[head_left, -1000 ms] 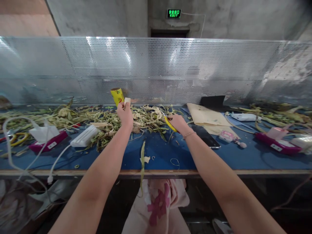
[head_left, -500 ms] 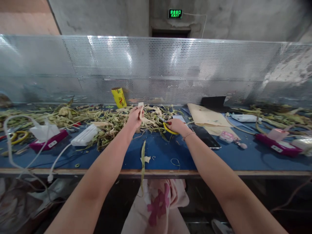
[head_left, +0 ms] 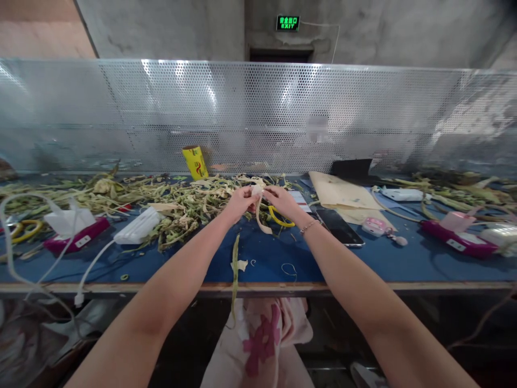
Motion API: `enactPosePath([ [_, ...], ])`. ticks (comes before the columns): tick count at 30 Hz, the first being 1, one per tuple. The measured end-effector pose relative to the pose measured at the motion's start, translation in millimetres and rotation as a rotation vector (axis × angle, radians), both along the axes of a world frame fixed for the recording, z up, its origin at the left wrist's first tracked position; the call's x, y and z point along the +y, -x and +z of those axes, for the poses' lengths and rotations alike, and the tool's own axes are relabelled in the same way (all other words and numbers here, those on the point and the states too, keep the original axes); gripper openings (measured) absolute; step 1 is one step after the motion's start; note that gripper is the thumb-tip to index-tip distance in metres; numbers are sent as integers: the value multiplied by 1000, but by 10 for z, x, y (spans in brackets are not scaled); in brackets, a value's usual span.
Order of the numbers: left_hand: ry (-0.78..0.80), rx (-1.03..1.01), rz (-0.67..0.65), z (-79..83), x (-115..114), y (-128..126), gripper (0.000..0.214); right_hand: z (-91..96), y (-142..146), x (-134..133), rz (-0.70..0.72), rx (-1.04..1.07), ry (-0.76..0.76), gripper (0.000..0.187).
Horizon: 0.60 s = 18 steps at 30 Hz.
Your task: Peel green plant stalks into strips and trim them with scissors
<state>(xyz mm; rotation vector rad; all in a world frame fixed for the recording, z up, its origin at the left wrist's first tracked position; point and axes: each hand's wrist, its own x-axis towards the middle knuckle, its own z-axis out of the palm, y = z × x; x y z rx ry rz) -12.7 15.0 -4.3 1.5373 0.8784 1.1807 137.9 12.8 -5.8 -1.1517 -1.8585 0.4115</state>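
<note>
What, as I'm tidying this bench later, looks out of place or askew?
The yellow container behind the plant scraps leans to the left instead of standing upright. A long leaf strip dangles over the table's front edge, apart from the main heap of scraps.

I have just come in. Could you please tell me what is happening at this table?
A person's left hand and right hand meet above a blue tabletop, both fingering a pale strip whose free end hangs down. A yellow loop handle shows below the right hand; whether that hand grips it is unclear. Dried plant matter lies heaped beside the left hand, with a yellow cylinder behind.
</note>
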Motion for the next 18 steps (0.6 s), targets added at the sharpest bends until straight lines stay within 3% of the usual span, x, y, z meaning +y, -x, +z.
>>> enactPosePath([
  [5,-19,79,-31,-42,-19,-43,18,-76,53,35,41,207,6,20],
  [11,-187,167,124,20,-53,-37,13,-73,38,2,86,239,77,21],
  [18,-98,83,169,87,-107,-50,6,-32,68,-23,142,415,152,26],
])
